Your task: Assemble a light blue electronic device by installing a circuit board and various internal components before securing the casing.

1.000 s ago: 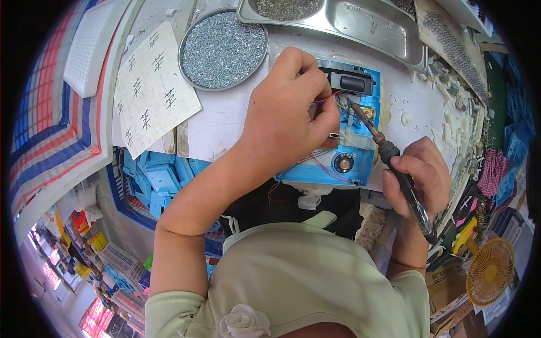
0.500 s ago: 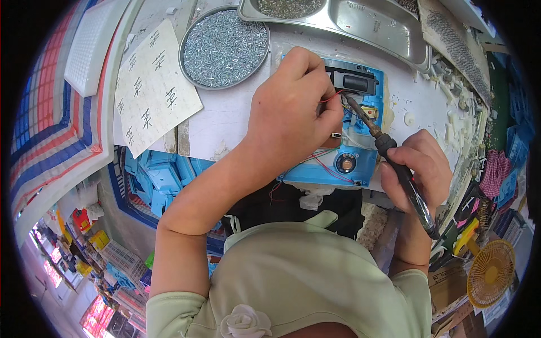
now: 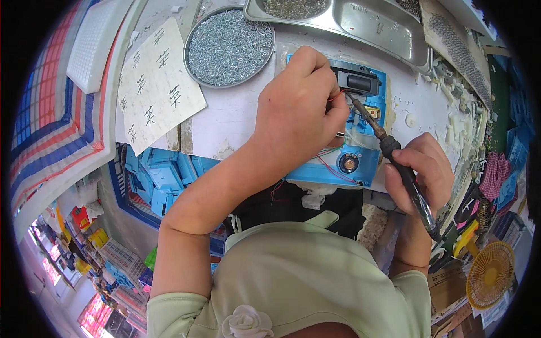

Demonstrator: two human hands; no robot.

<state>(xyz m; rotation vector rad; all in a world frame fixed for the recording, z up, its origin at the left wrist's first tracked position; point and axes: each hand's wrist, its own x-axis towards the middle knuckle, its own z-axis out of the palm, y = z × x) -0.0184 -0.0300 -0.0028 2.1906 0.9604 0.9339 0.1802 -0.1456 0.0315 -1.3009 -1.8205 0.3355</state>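
A blue plastic housing lies on the bench in front of me, with a black part at its far end and a small round speaker-like part near its close edge. My right hand is closed round the black handle of a soldering iron; its tip points down beside the black part. My left hand reaches over the housing's left half, fingers pinched on a thin red wire close to the iron's tip. The left palm hides part of the housing and its wiring.
A round tray of small metal pins and a steel compartment tray stand at the back. Handwritten paper lies left. White scraps litter the right edge. Blue housings fill a crate below, left; a yellow fan stands lower right.
The whole view has shifted slightly. The soldering iron's tip stays by the black part, and both hands keep their grips.
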